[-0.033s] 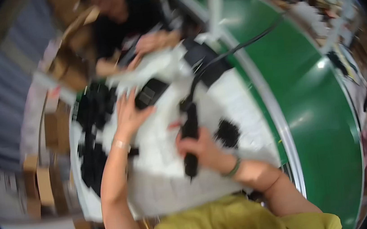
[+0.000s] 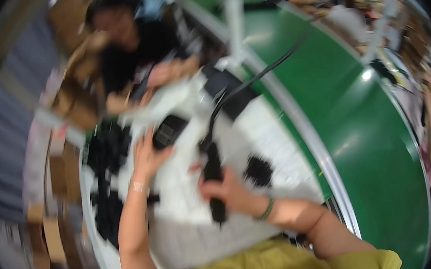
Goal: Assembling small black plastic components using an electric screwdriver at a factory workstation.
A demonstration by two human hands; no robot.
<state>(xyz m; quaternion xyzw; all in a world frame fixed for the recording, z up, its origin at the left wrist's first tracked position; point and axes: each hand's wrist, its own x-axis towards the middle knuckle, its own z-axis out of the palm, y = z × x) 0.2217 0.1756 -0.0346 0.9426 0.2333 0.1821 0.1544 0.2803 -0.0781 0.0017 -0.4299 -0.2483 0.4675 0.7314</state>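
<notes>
My right hand (image 2: 228,187) is wrapped round a black powered screwdriver (image 2: 213,180) with a cord at its far end. The tool is held over the white-covered table (image 2: 182,218), its tip pointing back toward me. My left hand (image 2: 148,160) has its fingers apart, beside a flat black rectangular case (image 2: 170,130); blur hides whether they touch. To the right of the tool lies a heap of small black pieces, perhaps screws (image 2: 258,171). A small red thing (image 2: 194,167) rests just left of the tool.
Black parts (image 2: 108,149) are piled along the table's left side. A dark flat piece (image 2: 229,93) lies at the far right, under the cord (image 2: 261,73). A green conveyor belt (image 2: 357,161) with a metal rail runs on the right. Across the table, a co-worker's hands (image 2: 171,71) are at work.
The whole scene has shifted down and left in the picture. Both hands keep nearly the same places on the table, the right still holding the screwdriver.
</notes>
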